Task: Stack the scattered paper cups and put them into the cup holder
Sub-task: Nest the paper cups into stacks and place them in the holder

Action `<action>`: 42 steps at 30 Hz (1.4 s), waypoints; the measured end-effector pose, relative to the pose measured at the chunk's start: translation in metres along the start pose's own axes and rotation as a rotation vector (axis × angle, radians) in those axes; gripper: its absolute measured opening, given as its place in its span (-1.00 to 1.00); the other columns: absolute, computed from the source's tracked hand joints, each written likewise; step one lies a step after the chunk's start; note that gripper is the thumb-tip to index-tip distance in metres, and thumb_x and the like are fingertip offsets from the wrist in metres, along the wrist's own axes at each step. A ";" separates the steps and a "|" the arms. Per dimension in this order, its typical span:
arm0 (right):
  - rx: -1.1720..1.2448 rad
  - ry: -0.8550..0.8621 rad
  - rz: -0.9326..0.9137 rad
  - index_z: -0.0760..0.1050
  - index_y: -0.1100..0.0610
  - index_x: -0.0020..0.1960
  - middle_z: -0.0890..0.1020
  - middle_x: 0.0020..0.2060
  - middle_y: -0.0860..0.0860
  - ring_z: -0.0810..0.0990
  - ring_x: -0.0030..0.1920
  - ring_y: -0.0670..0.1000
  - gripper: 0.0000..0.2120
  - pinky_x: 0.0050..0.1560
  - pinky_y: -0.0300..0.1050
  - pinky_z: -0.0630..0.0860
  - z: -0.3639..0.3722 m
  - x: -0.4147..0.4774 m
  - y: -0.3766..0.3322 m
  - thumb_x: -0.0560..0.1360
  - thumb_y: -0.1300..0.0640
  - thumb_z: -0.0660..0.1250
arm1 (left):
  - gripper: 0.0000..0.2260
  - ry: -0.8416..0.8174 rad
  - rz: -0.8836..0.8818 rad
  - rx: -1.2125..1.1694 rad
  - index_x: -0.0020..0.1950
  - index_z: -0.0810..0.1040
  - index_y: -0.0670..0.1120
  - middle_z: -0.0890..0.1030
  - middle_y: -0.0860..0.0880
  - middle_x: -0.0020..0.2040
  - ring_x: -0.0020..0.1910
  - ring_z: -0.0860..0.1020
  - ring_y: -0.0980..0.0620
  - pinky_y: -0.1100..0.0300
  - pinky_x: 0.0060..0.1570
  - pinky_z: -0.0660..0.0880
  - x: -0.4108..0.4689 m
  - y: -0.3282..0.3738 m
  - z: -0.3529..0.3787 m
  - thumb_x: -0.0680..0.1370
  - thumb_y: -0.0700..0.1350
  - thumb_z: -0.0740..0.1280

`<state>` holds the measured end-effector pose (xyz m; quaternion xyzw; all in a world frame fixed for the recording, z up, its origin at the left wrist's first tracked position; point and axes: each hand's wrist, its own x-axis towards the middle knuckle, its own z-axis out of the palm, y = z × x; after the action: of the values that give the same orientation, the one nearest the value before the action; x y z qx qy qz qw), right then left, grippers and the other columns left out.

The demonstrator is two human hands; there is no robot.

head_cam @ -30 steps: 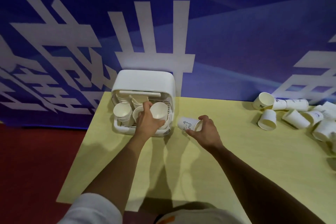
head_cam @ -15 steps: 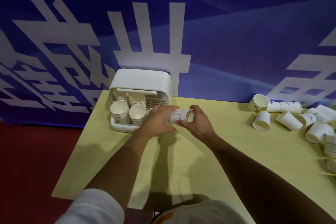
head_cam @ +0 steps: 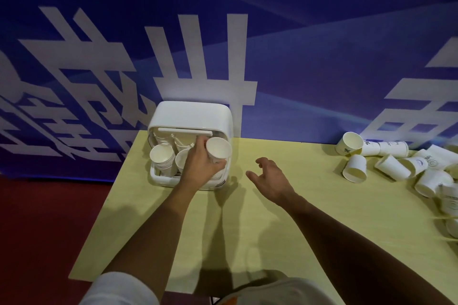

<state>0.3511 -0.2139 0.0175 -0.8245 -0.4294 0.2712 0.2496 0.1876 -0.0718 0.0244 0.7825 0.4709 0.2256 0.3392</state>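
Head view. The left hand (head_cam: 200,166) grasps one smooth white paper cup (head_cam: 219,150), tapered with a rolled rim and its mouth toward the camera, at the right front of the cup holder (head_cam: 190,114), a rounded, glossy white plastic box. Two cup stacks (head_cam: 162,156) stand at its front left. The right hand (head_cam: 270,178) hangs released, fingers loose, above the matte yellow table (head_cam: 272,242). Scattered cups (head_cam: 386,166) lie tipped at the table's right, too overlapped to count.

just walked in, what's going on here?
A person is filling a white cup holder on a yellow table. The left hand holds one paper cup at the holder's open front, where stacks of cups sit. The right hand hovers empty over the table. Loose cups lie heaped at the right.
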 end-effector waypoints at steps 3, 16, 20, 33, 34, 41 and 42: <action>-0.071 -0.067 0.029 0.30 0.11 0.45 0.41 0.37 0.10 0.58 0.10 0.08 -0.44 0.16 0.01 0.52 0.004 -0.002 0.009 0.53 -0.07 0.33 | -0.34 0.046 -0.089 -0.057 0.29 0.33 -0.04 0.55 -0.02 0.17 0.09 0.51 -0.06 0.14 -0.01 0.39 0.003 -0.003 -0.004 0.31 -0.05 0.60; -0.100 -0.119 0.129 0.29 0.10 0.43 0.38 0.35 0.08 0.55 0.11 0.06 -0.42 0.13 0.00 0.54 0.016 -0.016 0.035 0.47 0.00 0.36 | -0.26 -0.133 -0.135 0.304 0.46 0.32 -0.06 0.43 -0.14 0.34 0.34 0.34 -0.20 -0.03 0.28 0.32 0.005 -0.033 0.017 0.36 0.07 0.54; -0.089 -0.125 0.149 0.28 0.11 0.44 0.37 0.35 0.09 0.54 0.13 0.06 -0.43 0.13 -0.04 0.51 0.020 -0.020 0.036 0.48 0.02 0.33 | -0.30 -0.168 -0.099 0.410 0.45 0.34 -0.03 0.40 -0.06 0.40 0.39 0.29 -0.15 -0.05 0.29 0.29 0.008 -0.039 0.019 0.40 0.13 0.51; -0.102 -0.091 0.193 0.32 0.12 0.40 0.41 0.32 0.12 0.58 0.08 0.09 -0.49 0.13 0.01 0.52 0.036 -0.040 0.045 0.49 0.04 0.33 | -0.42 -0.195 -0.056 0.584 0.36 0.42 0.03 0.46 0.03 0.35 0.38 0.27 -0.09 -0.01 0.19 0.24 0.016 -0.045 0.024 0.42 0.20 0.46; -0.106 -0.087 0.193 0.32 0.12 0.40 0.41 0.31 0.12 0.58 0.08 0.09 -0.49 0.13 0.01 0.52 0.037 -0.041 0.046 0.50 0.05 0.33 | -0.41 -0.197 -0.053 0.592 0.36 0.42 0.02 0.45 0.03 0.36 0.38 0.26 -0.09 -0.02 0.19 0.24 0.016 -0.045 0.024 0.41 0.20 0.46; -0.094 -0.070 0.180 0.32 0.14 0.41 0.41 0.30 0.14 0.57 0.12 0.12 -0.48 0.15 0.00 0.50 0.041 -0.045 0.045 0.49 0.05 0.34 | -0.46 -0.118 0.039 0.504 0.34 0.44 -0.02 0.42 -0.04 0.31 0.33 0.29 -0.13 -0.02 0.22 0.26 0.007 -0.034 0.030 0.42 0.10 0.46; -0.088 -0.073 0.172 0.31 0.15 0.41 0.42 0.29 0.15 0.57 0.11 0.12 -0.48 0.15 0.00 0.50 0.041 -0.046 0.045 0.50 0.06 0.34 | -0.48 -0.125 0.087 0.476 0.35 0.45 -0.03 0.44 -0.04 0.29 0.32 0.32 -0.13 -0.02 0.22 0.29 0.006 -0.032 0.033 0.43 0.08 0.45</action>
<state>0.3275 -0.2685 -0.0308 -0.8580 -0.3776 0.3022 0.1731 0.1936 -0.0667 -0.0206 0.8722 0.4550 0.0740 0.1639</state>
